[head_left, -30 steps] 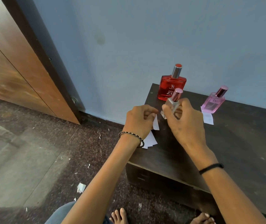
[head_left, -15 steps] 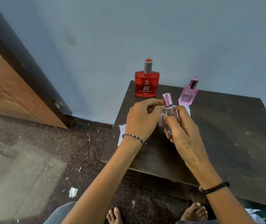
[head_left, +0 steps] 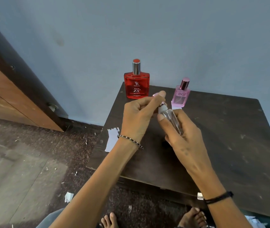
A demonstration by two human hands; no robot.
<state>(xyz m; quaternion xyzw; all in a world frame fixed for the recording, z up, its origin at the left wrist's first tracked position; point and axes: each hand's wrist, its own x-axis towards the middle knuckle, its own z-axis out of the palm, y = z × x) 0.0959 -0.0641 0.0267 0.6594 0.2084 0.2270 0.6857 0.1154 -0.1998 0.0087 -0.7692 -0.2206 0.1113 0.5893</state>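
Note:
Over the dark wooden table (head_left: pixel 221 137) my right hand (head_left: pixel 183 134) grips a small clear glass spray bottle (head_left: pixel 172 120), tilted with its neck up and to the left. My left hand (head_left: pixel 139 117) pinches the bottle's pink cap (head_left: pixel 155 95) at the neck; most of the cap is hidden by the fingers. Whether the cap still sits on the neck I cannot tell. A red perfume bottle (head_left: pixel 136 85) with a silver cap stands at the table's back left. A pink perfume bottle (head_left: pixel 181 94) marked DGZ stands to its right.
White paper slips (head_left: pixel 112 139) lie at the table's left edge and another slip (head_left: pixel 175 106) lies under the pink bottle. Paper scraps (head_left: pixel 68 196) litter the dark floor. A blue wall rises behind the table, a wooden door (head_left: pixel 3 96) stands left. Bare feet (head_left: pixel 109 220) show below.
The view has shifted right and down. My left hand's fingers have closed over the pink cap, hiding it. The clear bottle now tilts more to the left in my right hand.

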